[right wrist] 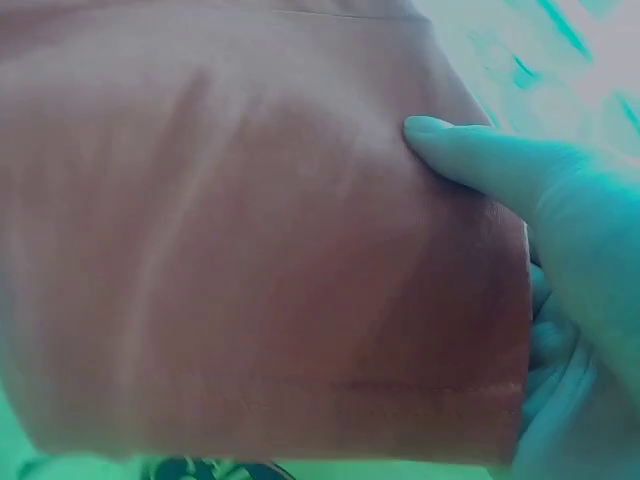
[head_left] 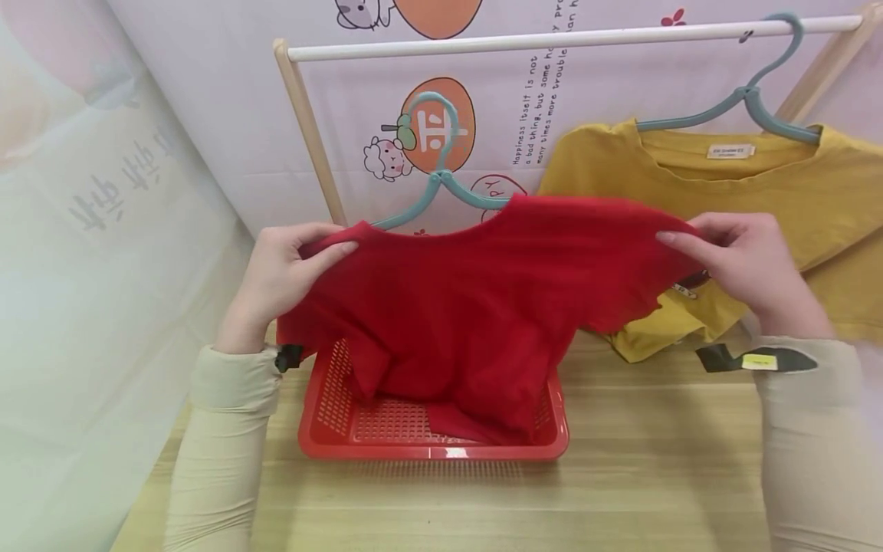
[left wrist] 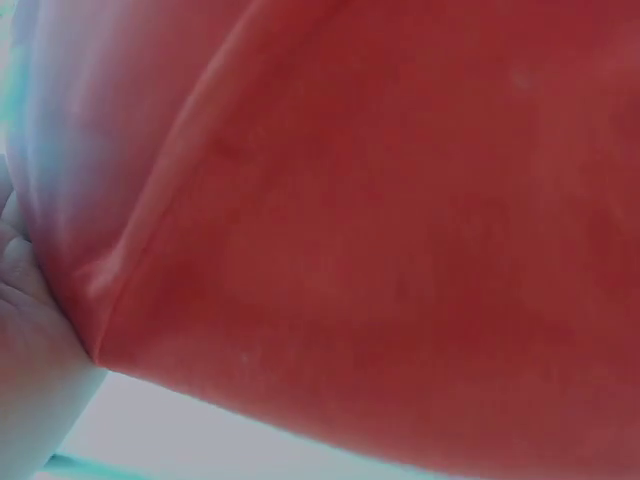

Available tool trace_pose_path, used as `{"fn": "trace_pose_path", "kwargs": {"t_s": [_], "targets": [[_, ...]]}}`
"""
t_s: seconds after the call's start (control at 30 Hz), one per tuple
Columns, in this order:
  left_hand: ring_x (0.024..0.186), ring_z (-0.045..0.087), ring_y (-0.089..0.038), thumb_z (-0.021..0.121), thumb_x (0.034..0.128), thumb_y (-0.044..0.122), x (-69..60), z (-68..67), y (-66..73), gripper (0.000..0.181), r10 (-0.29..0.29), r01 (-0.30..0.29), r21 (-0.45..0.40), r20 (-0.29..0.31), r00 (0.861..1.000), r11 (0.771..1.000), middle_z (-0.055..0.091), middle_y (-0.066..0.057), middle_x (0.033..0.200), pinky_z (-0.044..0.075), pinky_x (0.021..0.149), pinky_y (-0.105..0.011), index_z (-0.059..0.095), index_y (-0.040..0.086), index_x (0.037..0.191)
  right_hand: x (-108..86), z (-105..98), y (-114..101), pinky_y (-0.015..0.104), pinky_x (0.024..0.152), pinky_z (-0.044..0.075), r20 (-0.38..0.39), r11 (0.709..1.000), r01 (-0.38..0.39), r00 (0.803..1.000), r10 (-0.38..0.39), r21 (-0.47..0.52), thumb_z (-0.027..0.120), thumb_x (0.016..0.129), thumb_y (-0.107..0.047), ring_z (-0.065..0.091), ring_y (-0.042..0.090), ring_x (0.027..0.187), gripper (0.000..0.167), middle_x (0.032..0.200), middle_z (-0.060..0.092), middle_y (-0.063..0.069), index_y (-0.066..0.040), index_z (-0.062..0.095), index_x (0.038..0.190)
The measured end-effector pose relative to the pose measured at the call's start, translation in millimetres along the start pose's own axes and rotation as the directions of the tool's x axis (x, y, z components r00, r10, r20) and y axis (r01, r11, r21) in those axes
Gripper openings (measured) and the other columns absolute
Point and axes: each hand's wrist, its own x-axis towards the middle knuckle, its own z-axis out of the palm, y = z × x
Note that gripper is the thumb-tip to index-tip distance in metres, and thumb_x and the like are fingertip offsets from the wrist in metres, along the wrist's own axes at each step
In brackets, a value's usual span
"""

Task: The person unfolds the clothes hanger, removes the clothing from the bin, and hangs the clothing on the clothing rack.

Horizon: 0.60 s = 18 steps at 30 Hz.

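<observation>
A red T-shirt [head_left: 469,291] is stretched between the two hands, its lower part hanging into a red basket [head_left: 431,452]. At the shirt's left shoulder, the left hand [head_left: 286,268] pinches the cloth, thumb in front. Holding the sleeve end at the other side, the right hand [head_left: 745,264] has its thumb on the front and its fingers behind, as the right wrist view shows. A blue hanger [head_left: 439,175] sticks up from the shirt's neck; its hook appears below the rail. Red cloth fills most of the left wrist view, with the left hand [left wrist: 30,310] at its edge.
Behind stands a rack with a white rail [head_left: 552,40] and wooden posts [head_left: 310,130]. A yellow T-shirt [head_left: 704,172] hangs from it at the right on another blue hanger [head_left: 748,96]. Basket and rack are on a wooden tabletop [head_left: 641,460]. A printed backdrop covers the wall.
</observation>
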Motion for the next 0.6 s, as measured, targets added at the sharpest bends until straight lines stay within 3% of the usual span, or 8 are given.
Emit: {"fn": "trace_pose_path", "kwargs": {"t_s": [0.1,0.27,0.43,0.6], "targets": [[0.073,0.066,-0.012,0.079,0.0925,0.020,-1.3,-6.3,-2.5,0.015,-0.011,0.011,0.000,-0.027,1.000,1.000,0.075,0.002,0.089,0.052,0.067,-0.021,0.081,0.011,0.104,-0.7,-10,5,0.020,0.057,0.050,0.001,0.998,-0.037,0.999,0.038,-0.047,0.080,0.091,-0.023,0.066,0.011,0.067,0.019,0.076,0.074,0.000,-0.006,0.080,0.098],[0.072,0.065,-0.015,0.079,0.0925,0.022,1.7,-2.8,0.6,0.017,-0.022,0.022,-0.021,0.013,1.000,1.000,0.075,0.001,0.088,0.052,0.065,-0.021,0.080,0.011,0.105,-0.8,-11,3,0.023,0.064,0.055,0.131,0.987,-0.079,0.987,0.098,-0.139,0.080,0.091,-0.031,0.070,0.014,0.077,0.030,0.089,0.077,-0.001,-0.011,0.078,0.114],[0.073,0.066,-0.015,0.079,0.0920,0.020,4.2,8.2,7.1,0.016,-0.019,0.022,-0.053,0.058,0.998,0.998,0.075,0.000,0.090,0.053,0.066,-0.021,0.080,0.011,0.105,-3.0,0,-23,0.021,0.067,0.057,0.162,0.995,0.024,0.987,-0.008,-0.096,0.080,0.092,-0.025,0.071,0.009,0.092,0.044,0.108,0.076,-0.006,-0.016,0.070,0.133],[0.074,0.067,-0.013,0.079,0.0921,0.020,8.5,19.2,11.9,0.016,0.030,-0.026,-0.055,0.081,0.996,0.998,0.075,0.002,0.091,0.053,0.067,-0.021,0.080,0.012,0.106,0.1,25,-47,0.022,0.063,0.054,0.210,0.978,0.148,0.971,-0.116,-0.145,0.076,0.095,-0.026,0.071,0.018,0.079,0.031,0.097,0.076,0.001,-0.014,0.075,0.123]]}}
